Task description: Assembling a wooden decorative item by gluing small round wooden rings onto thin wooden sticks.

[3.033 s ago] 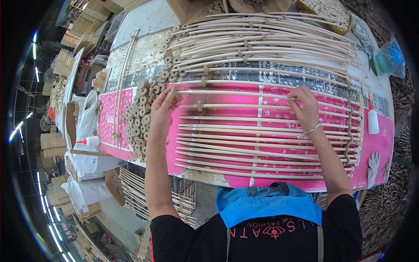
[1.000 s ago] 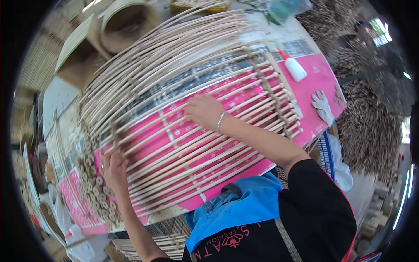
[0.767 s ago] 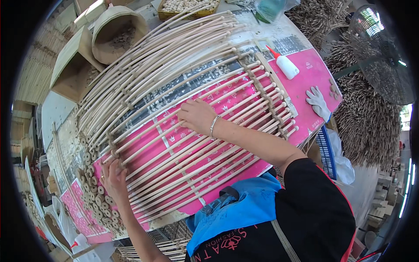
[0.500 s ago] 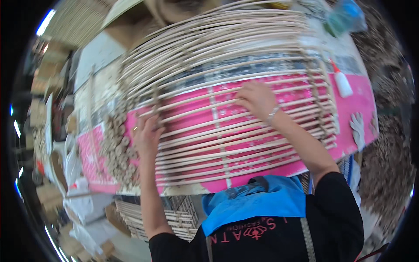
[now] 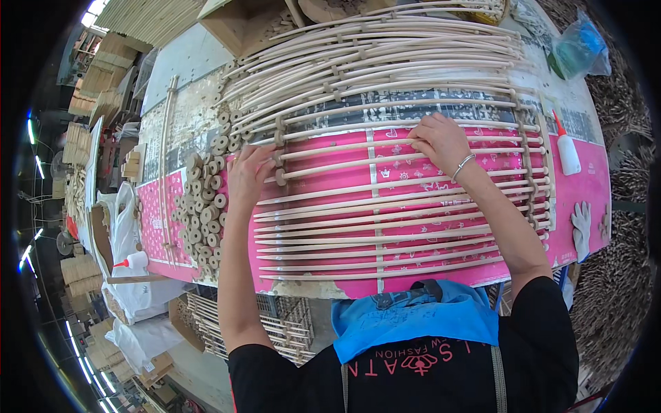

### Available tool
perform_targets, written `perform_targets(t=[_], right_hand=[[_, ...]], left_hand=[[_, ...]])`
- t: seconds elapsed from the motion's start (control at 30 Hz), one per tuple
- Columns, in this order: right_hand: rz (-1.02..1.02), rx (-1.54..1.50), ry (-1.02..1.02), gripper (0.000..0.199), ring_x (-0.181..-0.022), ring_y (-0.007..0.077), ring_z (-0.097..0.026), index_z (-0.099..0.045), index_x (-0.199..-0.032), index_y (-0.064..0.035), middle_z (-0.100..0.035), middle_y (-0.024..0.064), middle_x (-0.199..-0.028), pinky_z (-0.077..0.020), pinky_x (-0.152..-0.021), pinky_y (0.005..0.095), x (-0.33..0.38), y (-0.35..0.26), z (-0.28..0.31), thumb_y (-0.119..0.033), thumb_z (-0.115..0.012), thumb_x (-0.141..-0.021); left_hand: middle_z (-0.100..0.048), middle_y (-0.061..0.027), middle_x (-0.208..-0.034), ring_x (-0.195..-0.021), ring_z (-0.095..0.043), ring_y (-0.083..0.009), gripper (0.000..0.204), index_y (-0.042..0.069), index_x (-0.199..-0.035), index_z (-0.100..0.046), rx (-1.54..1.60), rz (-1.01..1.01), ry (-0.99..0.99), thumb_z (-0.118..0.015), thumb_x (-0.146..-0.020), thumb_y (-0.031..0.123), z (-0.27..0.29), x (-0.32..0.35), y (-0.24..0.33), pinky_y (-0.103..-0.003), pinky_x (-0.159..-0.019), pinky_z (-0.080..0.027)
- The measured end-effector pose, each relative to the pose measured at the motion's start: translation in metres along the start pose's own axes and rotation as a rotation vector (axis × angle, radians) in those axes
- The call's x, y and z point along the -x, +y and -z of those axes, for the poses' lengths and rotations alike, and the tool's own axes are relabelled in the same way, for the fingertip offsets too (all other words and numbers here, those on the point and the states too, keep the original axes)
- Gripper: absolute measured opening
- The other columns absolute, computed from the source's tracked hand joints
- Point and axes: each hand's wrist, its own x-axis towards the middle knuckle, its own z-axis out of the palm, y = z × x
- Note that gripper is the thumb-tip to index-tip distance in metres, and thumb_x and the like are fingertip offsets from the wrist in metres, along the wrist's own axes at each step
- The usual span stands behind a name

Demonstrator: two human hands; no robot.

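Observation:
Pale wooden rods [image 5: 385, 219] lie side by side across a pink patterned sheet. My right hand [image 5: 442, 146] pinches one wooden rod [image 5: 358, 147] near its middle, fingertips together. At the left ends of the rods, my left hand [image 5: 249, 173] has its fingers curled beside a small wooden disc [image 5: 280, 157]; what sits between those fingertips is hidden. More wooden discs join the rods' right ends in a row [image 5: 531, 168]. The nearer rods have bare, tapered left ends. A heap of loose wooden discs [image 5: 203, 213] with centre holes lies left of my left hand.
Behind my hands lies a stack of joined rods [image 5: 372, 58]. A white glue bottle [image 5: 569, 155] with a red tip and a white glove [image 5: 581, 230] rest on the right; another bottle [image 5: 132, 261] lies left. A box [image 5: 237, 27] and plastic bag [image 5: 580, 49] stand at the back.
Both hands have moved farther from my body across the rods, the left one more. The left hand now sits beside a disc farther back. The whole view has shifted and sharpened.

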Motion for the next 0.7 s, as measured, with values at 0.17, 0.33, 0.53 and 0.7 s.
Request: perform_targets(t=[0.17, 0.33, 0.53, 0.7], right_hand=[[0.045, -0.005, 0.064, 0.012, -0.093, 0.024, -0.06, -0.075, -0.095, -0.0129, -0.064, 0.0017, -0.092, -0.0496, -0.082, 0.0394, 0.003, 0.0, 0.003, -0.023, -0.075, -0.088], [0.036, 0.024, 0.038, 0.014, -0.095, 0.0228, -0.06, -0.076, -0.097, -0.0122, -0.064, 0.0009, -0.094, -0.0488, -0.084, 0.0384, 0.003, 0.002, 0.003, -0.023, -0.073, -0.089], [0.03, 0.073, 0.036, 0.016, -0.096, 0.0232, -0.059, -0.077, -0.101, -0.0121, -0.064, 0.0016, -0.094, -0.0486, -0.084, 0.0391, 0.004, -0.001, 0.005, -0.024, -0.072, -0.092], [0.054, -0.027, 0.124, 0.018, -0.098, 0.0268, -0.062, -0.077, -0.104, -0.0106, -0.068, 0.0044, -0.097, -0.0512, -0.087, 0.0406, 0.007, -0.004, 0.013, -0.022, -0.072, -0.092]], left_hand=[[-0.069, -0.0032, -0.114, -0.111, -0.063, -0.0283, 0.032, 0.017, -0.121, -0.074, 0.097, 0.002, -0.044, -0.075, -0.09, 0.02, 0.0, -0.004, -0.005, -0.044, -0.097, -0.044], [-0.069, -0.0045, -0.112, -0.111, -0.063, -0.0297, 0.033, 0.015, -0.12, -0.074, 0.119, 0.005, -0.037, -0.076, -0.087, 0.018, -0.001, -0.005, 0.001, -0.044, -0.096, -0.044], [-0.07, -0.0048, -0.11, -0.108, -0.064, -0.0299, 0.032, 0.014, -0.119, -0.075, 0.08, -0.003, -0.006, -0.076, -0.087, 0.018, -0.004, -0.003, 0.0, -0.044, -0.093, -0.046], [-0.071, -0.0084, -0.111, -0.106, -0.066, -0.0307, 0.026, 0.012, -0.119, -0.075, 0.095, 0.103, 0.082, -0.07, -0.095, 0.019, 0.008, 0.011, -0.013, -0.043, -0.091, -0.048]])
